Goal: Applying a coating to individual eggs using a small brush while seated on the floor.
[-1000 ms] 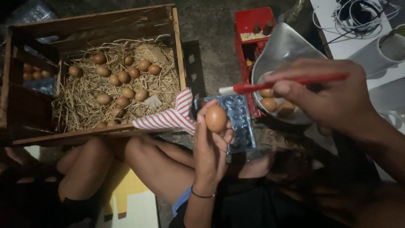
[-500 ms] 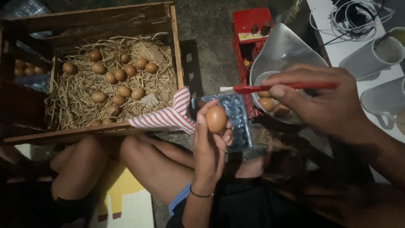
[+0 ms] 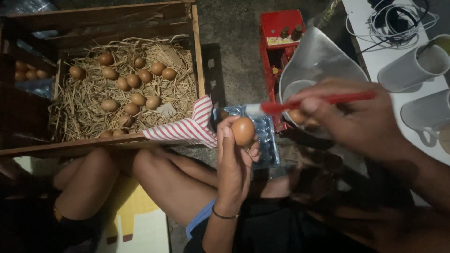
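Observation:
My left hand [image 3: 232,164] holds a brown egg [image 3: 243,130] upright in its fingertips, above my lap. My right hand [image 3: 361,119] grips a red pen [image 3: 318,100] lying nearly level, its white tip just above the egg and pointing left. Behind the egg lies a clear bluish plastic egg tray [image 3: 269,140]. A red-and-white striped cloth [image 3: 187,129] hangs off the near corner of the crate, left of the egg.
A wooden crate [image 3: 197,61] holds straw and several brown eggs [image 3: 131,89]. A red scale [image 3: 281,33] carries a metal bowl [image 3: 323,56] with eggs in it. White cups [image 3: 412,68] and cables [image 3: 398,18] lie on a white table at right. Bare knees are below.
The pen tip has dropped a little closer to the egg. The egg stays in my left hand, almost unmoved.

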